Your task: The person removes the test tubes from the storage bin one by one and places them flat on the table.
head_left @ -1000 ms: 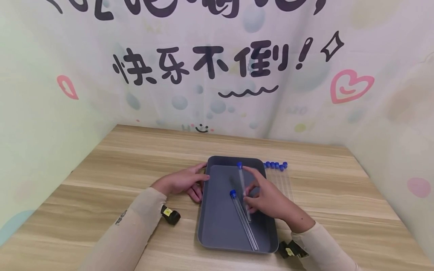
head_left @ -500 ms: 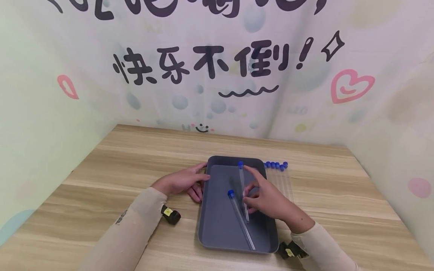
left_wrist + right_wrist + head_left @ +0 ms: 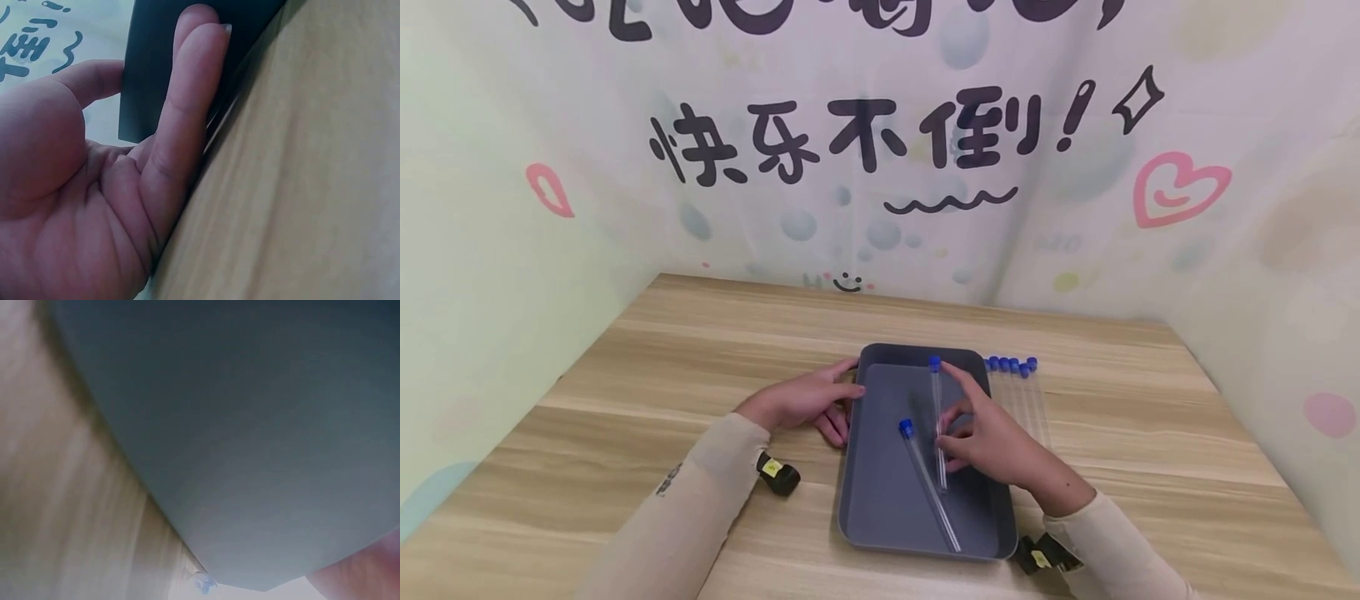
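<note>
A dark grey tray (image 3: 880, 508) lies on the table. My left hand (image 3: 805, 404) holds its left side, thumb over the rim and the other fingers along the outer wall (image 3: 147, 69). Over the tray, my right hand (image 3: 992, 437) pinches a clear test tube (image 3: 936, 392) with a blue cap, its index fingertip beside the cap. Another blue-capped test tube (image 3: 931, 492) slants across the tray floor, its cap toward the far left. The outer tray wall fills most of the right wrist view, with only a bit of the right hand (image 3: 369, 569) showing.
Several more blue-capped test tubes (image 3: 1026, 408) lie side by side on the wooden table (image 3: 760, 333), just right of the tray and partly hidden by my right hand. A printed cloth (image 3: 865, 242) hangs behind the table.
The pinched test tube has turned slightly, its cap edging right and its lower end left. The loose test tube has shifted a little to the left. My left hand and the tray stay put.
</note>
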Demonstrator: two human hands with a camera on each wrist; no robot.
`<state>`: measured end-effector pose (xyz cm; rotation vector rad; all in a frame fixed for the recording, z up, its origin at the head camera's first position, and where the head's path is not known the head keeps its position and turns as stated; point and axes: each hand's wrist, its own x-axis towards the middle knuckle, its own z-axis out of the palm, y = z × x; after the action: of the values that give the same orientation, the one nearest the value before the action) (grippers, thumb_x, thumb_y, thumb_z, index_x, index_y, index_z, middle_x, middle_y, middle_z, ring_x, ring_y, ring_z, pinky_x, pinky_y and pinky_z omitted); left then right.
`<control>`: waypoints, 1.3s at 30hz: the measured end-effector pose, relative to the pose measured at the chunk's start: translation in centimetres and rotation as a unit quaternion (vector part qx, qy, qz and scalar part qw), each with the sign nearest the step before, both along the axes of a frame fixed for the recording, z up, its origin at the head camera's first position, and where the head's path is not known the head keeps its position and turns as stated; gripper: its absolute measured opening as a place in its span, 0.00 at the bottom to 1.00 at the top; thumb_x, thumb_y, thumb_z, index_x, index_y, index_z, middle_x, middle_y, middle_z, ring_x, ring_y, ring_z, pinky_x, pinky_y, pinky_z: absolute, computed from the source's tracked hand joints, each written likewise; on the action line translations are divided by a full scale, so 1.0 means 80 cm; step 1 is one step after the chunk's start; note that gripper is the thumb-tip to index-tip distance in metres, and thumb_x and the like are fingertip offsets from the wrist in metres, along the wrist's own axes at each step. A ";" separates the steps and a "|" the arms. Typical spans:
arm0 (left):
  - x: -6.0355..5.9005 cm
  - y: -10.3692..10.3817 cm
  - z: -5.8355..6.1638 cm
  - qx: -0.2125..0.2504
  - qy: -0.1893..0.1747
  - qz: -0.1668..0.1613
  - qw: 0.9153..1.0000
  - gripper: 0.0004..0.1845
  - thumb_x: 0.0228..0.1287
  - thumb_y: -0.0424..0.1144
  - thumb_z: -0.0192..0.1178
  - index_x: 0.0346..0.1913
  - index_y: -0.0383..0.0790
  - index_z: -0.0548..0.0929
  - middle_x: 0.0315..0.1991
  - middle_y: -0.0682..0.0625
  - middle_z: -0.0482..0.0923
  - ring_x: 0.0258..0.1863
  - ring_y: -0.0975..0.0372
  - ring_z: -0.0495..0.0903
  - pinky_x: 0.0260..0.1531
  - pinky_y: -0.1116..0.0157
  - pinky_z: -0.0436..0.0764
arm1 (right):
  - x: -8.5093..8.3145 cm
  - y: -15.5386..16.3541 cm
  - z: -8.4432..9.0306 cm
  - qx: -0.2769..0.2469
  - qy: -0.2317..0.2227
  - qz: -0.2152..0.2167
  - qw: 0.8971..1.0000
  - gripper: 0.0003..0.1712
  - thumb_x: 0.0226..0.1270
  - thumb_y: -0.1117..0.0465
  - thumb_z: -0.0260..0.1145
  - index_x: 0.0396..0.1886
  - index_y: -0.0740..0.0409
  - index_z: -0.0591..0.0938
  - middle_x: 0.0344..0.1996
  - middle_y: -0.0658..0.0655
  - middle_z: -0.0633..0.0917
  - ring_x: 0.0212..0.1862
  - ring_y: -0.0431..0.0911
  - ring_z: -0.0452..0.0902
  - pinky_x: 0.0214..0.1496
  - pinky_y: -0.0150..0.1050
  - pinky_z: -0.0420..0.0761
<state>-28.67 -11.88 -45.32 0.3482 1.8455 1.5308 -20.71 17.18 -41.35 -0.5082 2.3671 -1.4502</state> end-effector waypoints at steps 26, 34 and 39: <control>0.002 -0.002 0.002 0.000 -0.002 0.002 1.000 0.37 0.78 0.46 0.49 0.80 0.61 0.41 0.36 0.40 0.78 0.24 0.55 0.85 0.31 0.53 0.90 | -0.001 -0.002 0.000 -0.024 -0.018 -0.009 0.999 0.57 0.62 0.73 0.67 0.81 0.48 0.44 0.42 0.65 0.76 0.36 0.49 0.85 0.34 0.47 0.90; 0.004 -0.001 0.004 -0.001 0.001 0.003 1.000 0.37 0.79 0.45 0.49 0.80 0.60 0.42 0.36 0.40 0.78 0.24 0.56 0.85 0.30 0.53 0.90 | -0.001 0.000 0.004 -0.044 -0.032 -0.004 0.998 0.56 0.63 0.72 0.67 0.81 0.45 0.44 0.44 0.66 0.75 0.36 0.51 0.84 0.35 0.49 0.90; 0.004 -0.001 0.004 0.001 0.000 0.003 1.000 0.36 0.79 0.45 0.48 0.80 0.60 0.42 0.36 0.40 0.78 0.23 0.56 0.85 0.30 0.53 0.90 | 0.000 0.001 0.006 -0.049 -0.029 -0.011 0.998 0.56 0.63 0.72 0.67 0.81 0.44 0.44 0.44 0.67 0.75 0.36 0.51 0.84 0.35 0.50 0.90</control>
<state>-28.38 -11.96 -44.98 0.3437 1.8466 1.5365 -20.75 17.23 -40.90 -0.4578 2.2729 -1.5755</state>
